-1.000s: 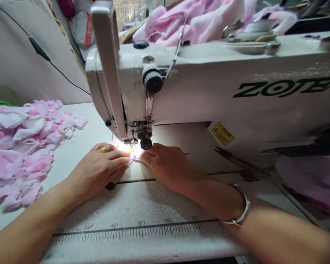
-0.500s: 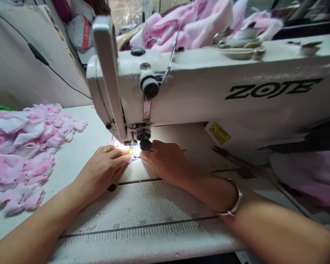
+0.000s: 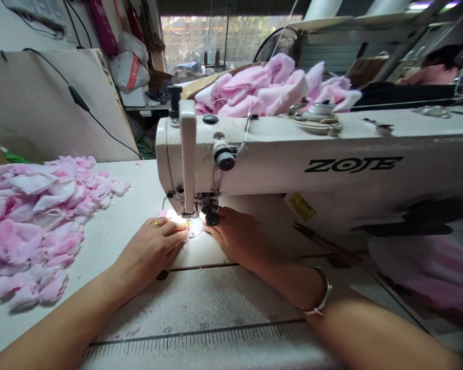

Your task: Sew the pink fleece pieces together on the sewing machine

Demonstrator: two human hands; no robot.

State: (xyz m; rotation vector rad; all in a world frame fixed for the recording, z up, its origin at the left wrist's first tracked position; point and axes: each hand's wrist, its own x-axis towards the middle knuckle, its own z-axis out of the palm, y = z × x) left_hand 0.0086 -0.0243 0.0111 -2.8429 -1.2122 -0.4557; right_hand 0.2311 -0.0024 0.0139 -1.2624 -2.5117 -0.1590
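Note:
Under the lit needle area of a white sewing machine (image 3: 262, 169), a small piece of pink fabric (image 3: 163, 214) lies mostly hidden by fingers. My left hand (image 3: 150, 252), a ring on one finger, presses its closed fingers onto this piece just left of the needle. On the other side my right hand (image 3: 237, 239) is curled, its fingertips close to the presser foot and partly behind a black knob (image 3: 212, 219). Something thin shows at the right fingertips, too small to name.
A heap of pink and white fabric pieces (image 3: 34, 221) covers the table's left side. More pink cloth (image 3: 270, 85) is piled behind the machine. Dark pointed snips (image 3: 324, 242) lie right of my right hand. A ruler scale (image 3: 200, 334) runs along the front edge.
The view has tilted upward, so the machine appears lower and more of the room behind shows. My right fingers sit slightly farther from my left ones; both hands stay by the needle.

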